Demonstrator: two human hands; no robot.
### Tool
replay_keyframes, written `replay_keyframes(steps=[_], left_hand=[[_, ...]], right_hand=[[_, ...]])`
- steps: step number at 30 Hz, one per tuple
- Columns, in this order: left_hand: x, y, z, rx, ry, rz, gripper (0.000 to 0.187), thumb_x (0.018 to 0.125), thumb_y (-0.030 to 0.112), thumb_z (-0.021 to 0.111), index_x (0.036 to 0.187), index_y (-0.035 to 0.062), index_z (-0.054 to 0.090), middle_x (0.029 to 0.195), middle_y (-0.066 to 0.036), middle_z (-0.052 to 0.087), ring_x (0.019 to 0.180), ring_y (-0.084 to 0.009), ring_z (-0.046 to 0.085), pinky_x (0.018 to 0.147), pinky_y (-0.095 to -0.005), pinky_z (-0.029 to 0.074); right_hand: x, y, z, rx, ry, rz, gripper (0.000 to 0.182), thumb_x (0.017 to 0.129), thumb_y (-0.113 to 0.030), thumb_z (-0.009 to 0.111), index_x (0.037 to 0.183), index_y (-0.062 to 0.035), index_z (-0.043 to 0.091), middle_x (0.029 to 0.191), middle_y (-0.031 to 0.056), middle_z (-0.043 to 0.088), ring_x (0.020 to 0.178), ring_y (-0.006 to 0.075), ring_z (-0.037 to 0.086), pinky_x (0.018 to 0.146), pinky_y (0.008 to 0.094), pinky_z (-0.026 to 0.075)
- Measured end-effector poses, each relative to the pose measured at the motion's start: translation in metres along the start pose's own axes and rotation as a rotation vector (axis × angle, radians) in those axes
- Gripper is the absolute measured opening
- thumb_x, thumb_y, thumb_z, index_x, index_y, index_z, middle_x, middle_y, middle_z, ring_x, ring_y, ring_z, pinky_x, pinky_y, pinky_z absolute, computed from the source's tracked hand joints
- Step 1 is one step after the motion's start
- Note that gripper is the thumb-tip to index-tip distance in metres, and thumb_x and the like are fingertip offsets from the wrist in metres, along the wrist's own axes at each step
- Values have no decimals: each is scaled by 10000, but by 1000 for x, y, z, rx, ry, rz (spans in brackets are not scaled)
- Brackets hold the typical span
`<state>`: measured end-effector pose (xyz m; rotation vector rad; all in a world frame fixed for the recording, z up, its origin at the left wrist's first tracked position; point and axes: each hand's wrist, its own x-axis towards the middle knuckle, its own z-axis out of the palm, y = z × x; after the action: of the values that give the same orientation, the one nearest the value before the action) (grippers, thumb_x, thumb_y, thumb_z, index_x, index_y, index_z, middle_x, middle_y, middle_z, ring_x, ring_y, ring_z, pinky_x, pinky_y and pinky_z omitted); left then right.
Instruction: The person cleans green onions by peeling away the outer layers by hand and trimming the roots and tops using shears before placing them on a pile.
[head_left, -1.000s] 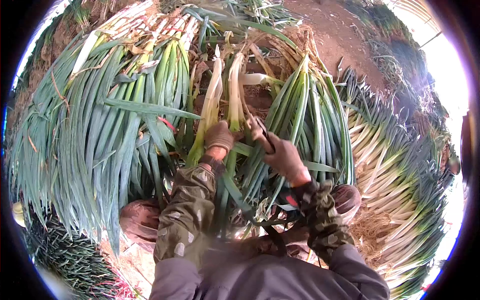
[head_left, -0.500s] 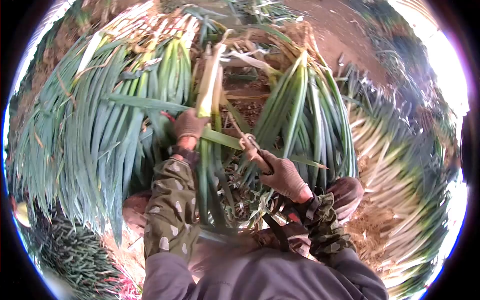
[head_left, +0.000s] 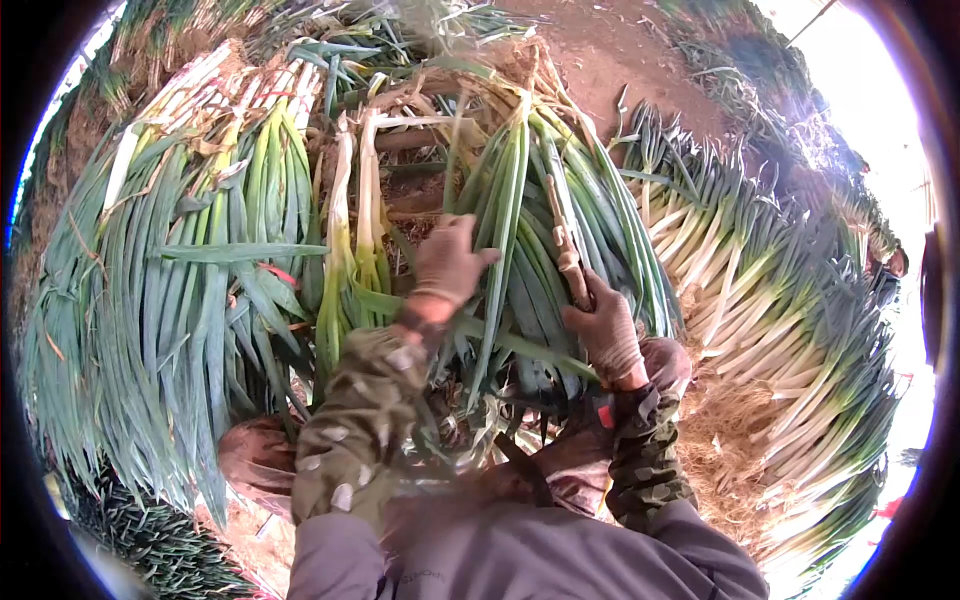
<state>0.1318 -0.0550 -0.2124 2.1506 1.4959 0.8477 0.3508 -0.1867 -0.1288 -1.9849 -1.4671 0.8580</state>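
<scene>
My left hand [head_left: 447,262], in a work glove, is open with its thumb held apart. It hovers just left of a heap of large green onions [head_left: 510,180] and holds nothing. My right hand [head_left: 605,325], also gloved, is closed round the handle of a narrow knife [head_left: 568,255]. The knife points up and lies over the leaves of that heap; its blade is hard to make out. Peeled green onion stalks [head_left: 340,220] with pale shanks lie to the left of my left hand. Loose cut leaves [head_left: 510,342] stretch below both hands.
A broad pile of green onions [head_left: 190,290] spreads on the left, roots away from me. Rows of green onions with white shanks [head_left: 770,350] line the right side. Bare brown soil [head_left: 590,60] shows at the back. My knees flank the work area.
My left hand has let go of a green onion stalk and moved right. The knife has swung from pointing left to pointing up, and my right hand has shifted right. The view has shifted too.
</scene>
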Motion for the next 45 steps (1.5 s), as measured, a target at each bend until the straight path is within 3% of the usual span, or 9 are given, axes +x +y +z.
replay_keyframes(steps=[1,2,8,12,15,17,18,25,45], left_hand=[[14,27,7,-12,-43,-47,712,735,438,862,1233,20,570,1149,-153,612,1059,-310,626,885,-424,509],[34,41,20,-1,-137,-115,742,748,470,848,1244,14,536,1209,-180,594,1122,-312,607,904,-418,498],[113,21,83,116,-42,-353,280,883,150,669,1134,39,614,1152,-208,649,1063,-387,663,890,-474,561],[78,-25,36,-267,-240,-374,340,821,135,656,1127,3,591,1066,-263,683,966,-415,691,887,-483,543],[-10,-35,-14,-663,-143,-575,440,807,117,701,1208,-24,587,980,-131,682,905,-255,658,876,-406,534],[-59,-21,-69,-818,-366,-606,736,816,283,762,1385,-87,479,1310,-257,601,1175,-340,609,1020,-441,503],[-95,-41,-54,-737,-233,-640,638,820,352,769,1266,-49,551,1150,-154,640,1031,-241,610,926,-403,507],[-227,-11,-66,-835,-64,-641,417,930,189,699,1270,-24,583,1031,-55,661,914,-144,600,832,-304,506],[-240,-14,-53,-1070,49,-712,345,1036,338,628,1156,15,655,1005,-5,654,884,-94,561,772,-278,482]], right_hand=[[0,6,5,50,73,-87,396,779,-164,668,1140,-14,610,785,225,630,706,320,647,720,399,522],[-3,9,6,111,70,-104,441,776,-165,686,1184,-19,603,830,245,652,756,358,672,740,402,528],[-12,5,-6,130,21,-58,593,773,-158,720,1331,-24,572,951,241,692,923,297,719,857,379,537],[-16,0,-7,94,25,-83,647,777,-162,714,1389,-43,542,934,267,677,877,336,717,830,384,543],[-29,-4,16,59,-55,-152,676,789,-168,706,1426,-66,505,888,293,644,824,409,709,739,434,544],[-46,-21,31,-5,-102,-155,745,797,-185,709,1476,-58,430,846,302,644,800,467,674,689,498,524],[-56,-23,41,-16,-118,-125,773,800,-194,714,1492,-51,402,825,303,642,786,479,662,671,516,515],[-131,-22,76,-107,-207,-130,850,812,-192,733,1544,-40,329,795,268,669,736,465,672,645,508,532],[-122,-20,128,-292,-284,-209,893,794,-210,717,1554,-27,286,779,250,686,725,448,681,664,539,528]])
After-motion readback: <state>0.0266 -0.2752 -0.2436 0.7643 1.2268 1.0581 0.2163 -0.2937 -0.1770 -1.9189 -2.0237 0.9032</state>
